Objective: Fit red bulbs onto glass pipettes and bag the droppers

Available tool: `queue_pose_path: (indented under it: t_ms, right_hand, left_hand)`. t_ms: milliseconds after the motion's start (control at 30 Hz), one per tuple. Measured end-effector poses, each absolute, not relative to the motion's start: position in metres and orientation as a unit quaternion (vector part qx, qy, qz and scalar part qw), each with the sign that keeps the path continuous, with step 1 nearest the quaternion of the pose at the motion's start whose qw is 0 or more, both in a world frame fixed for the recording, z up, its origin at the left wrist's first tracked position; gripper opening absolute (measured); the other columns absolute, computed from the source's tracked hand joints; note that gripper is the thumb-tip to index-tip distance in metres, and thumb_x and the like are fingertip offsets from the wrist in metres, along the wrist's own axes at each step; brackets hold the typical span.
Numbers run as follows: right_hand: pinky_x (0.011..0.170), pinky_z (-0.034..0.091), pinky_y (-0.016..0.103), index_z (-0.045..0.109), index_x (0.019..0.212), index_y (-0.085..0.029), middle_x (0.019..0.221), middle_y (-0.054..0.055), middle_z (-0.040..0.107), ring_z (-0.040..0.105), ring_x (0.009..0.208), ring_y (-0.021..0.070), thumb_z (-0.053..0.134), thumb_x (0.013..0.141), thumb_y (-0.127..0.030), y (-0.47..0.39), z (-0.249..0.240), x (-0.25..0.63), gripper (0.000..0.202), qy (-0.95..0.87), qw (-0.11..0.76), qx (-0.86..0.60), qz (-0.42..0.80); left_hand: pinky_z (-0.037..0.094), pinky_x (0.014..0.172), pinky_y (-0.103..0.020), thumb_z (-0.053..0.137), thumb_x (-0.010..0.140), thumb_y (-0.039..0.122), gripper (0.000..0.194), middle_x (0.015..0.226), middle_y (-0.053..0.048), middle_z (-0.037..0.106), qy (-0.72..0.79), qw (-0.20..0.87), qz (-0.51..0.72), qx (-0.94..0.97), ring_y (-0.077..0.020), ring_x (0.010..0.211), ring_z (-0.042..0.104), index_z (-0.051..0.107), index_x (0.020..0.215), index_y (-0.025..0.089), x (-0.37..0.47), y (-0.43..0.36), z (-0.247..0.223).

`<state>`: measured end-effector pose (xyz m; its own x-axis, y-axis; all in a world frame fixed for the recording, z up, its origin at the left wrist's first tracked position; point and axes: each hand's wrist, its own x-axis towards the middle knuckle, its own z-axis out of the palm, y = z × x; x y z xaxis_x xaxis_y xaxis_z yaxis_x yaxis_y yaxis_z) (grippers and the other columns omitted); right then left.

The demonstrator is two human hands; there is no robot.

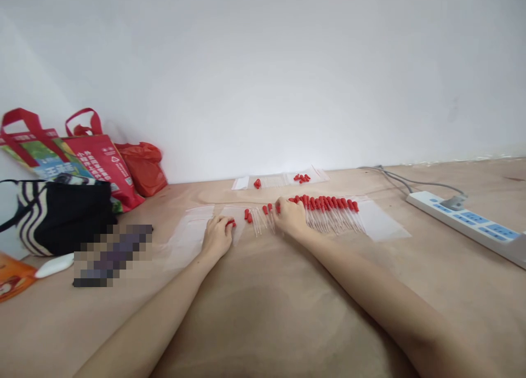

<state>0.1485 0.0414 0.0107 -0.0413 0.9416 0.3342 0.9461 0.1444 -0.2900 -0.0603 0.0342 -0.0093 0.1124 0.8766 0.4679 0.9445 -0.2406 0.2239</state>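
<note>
From my remote seat I read this as the sorting stage: glass droppers with red rubber bulbs are being picked out of a row and gathered. My left hand [216,236] lies on the worktop [263,312], its grip pinched shut on 1 red-capped dropper [230,223] at the fingertips, just beside a flat clear plastic bag [193,227]. My right hand [291,218] rests palm down at the left end of the long row of droppers [329,211]; its fingers are curled under, so I cannot tell whether that grip has closed on anything. A few loose droppers [257,218] lie between the 2 hands. The next move, as I judge it, calls for a light pinch, since the thin glass stems look slick and brittle while the bulbs are soft and matte. Farther back, 2 small bags [283,179] hold what seem to be spare red bulbs, though they are small at this range. The worktop is bare pale plywood; a white power strip [468,220] lies at the right, and woven shopping bags [82,159] stand at the left.
</note>
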Motion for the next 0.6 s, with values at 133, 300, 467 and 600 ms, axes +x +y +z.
queue_pose_path:
  t_ms: [133, 300, 467, 600]
  right_hand:
    - [0.079, 0.026, 0.034, 0.060, 0.086, -0.019, 0.091, 0.008, 0.064, 0.057, 0.086, 0.0201, 0.038, 0.080, -0.030, 0.044, 0.017, 0.127, 0.026, -0.747, 0.182, -0.640, 0.010]
    - [0.080, 0.025, 0.037, 0.063, 0.088, -0.015, 0.093, 0.014, 0.063, 0.058, 0.085, 0.0215, 0.040, 0.078, -0.023, 0.051, 0.016, 0.108, 0.026, -0.746, 0.124, -0.654, 0.020]
    - [0.082, 0.022, 0.040, 0.064, 0.087, -0.014, 0.089, 0.017, 0.064, 0.058, 0.084, 0.0217, 0.039, 0.078, -0.014, 0.053, 0.014, 0.104, 0.027, -0.749, 0.098, -0.655, 0.014]
    - [0.080, 0.023, 0.039, 0.063, 0.085, -0.012, 0.087, 0.016, 0.063, 0.058, 0.081, 0.0209, 0.037, 0.078, -0.011, 0.046, 0.016, 0.108, 0.027, -0.746, 0.101, -0.658, 0.000]
  left_hand:
    - [0.039, 0.083, -0.036, 0.046, 0.077, 0.017, 0.021, 0.089, -0.009, 0.061, -0.616, 0.058, -0.257, -0.742, -0.0247, 0.089, 0.051, 0.063, 0.087, 0.013, -0.061, 0.035, -0.006]
    - [0.042, 0.077, -0.034, 0.052, 0.074, 0.021, 0.014, 0.083, -0.007, 0.059, -0.609, 0.044, -0.249, -0.752, -0.0224, 0.083, 0.054, 0.062, 0.082, 0.016, -0.059, 0.034, -0.003]
    - [0.043, 0.068, -0.028, 0.053, 0.074, 0.022, 0.008, 0.080, -0.004, 0.056, -0.571, 0.017, -0.282, -0.771, -0.0177, 0.074, 0.054, 0.055, 0.080, 0.016, -0.052, 0.029, -0.003]
    - [0.043, 0.066, -0.028, 0.054, 0.074, 0.026, 0.010, 0.073, -0.002, 0.053, -0.556, 0.012, -0.283, -0.781, -0.0166, 0.069, 0.053, 0.052, 0.071, 0.017, -0.046, 0.026, -0.004]
